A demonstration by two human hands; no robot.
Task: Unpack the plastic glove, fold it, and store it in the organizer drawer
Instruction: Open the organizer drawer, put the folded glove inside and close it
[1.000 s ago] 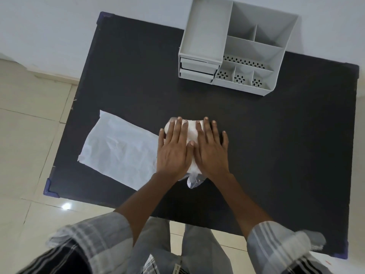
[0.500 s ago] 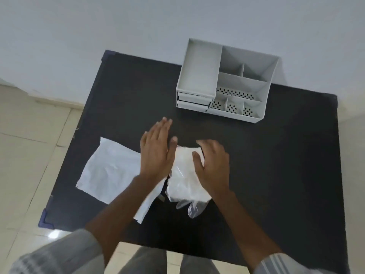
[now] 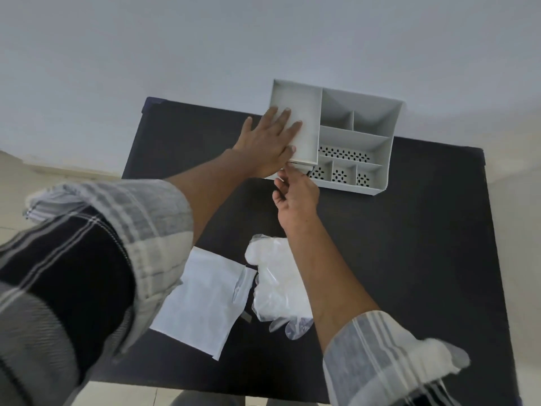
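While a folded plastic glove point(image 3: 278, 285) lies on the near part of a black table point(image 3: 424, 259), just beside its flat white wrapper point(image 3: 202, 300), a person in plaid sleeves reaches past it to a grey organizer point(image 3: 360, 142) at the far edge. Their left hand point(image 3: 269, 145) rests spread flat on the organizer's top; the right hand point(image 3: 295, 191) has its fingertips pinched at the drawer point(image 3: 301, 165) front

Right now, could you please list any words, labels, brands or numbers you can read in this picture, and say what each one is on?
None: no readable text anywhere.
organizer: plain grey, only hole patterns.
white packet: blank.
plastic glove: unprinted.
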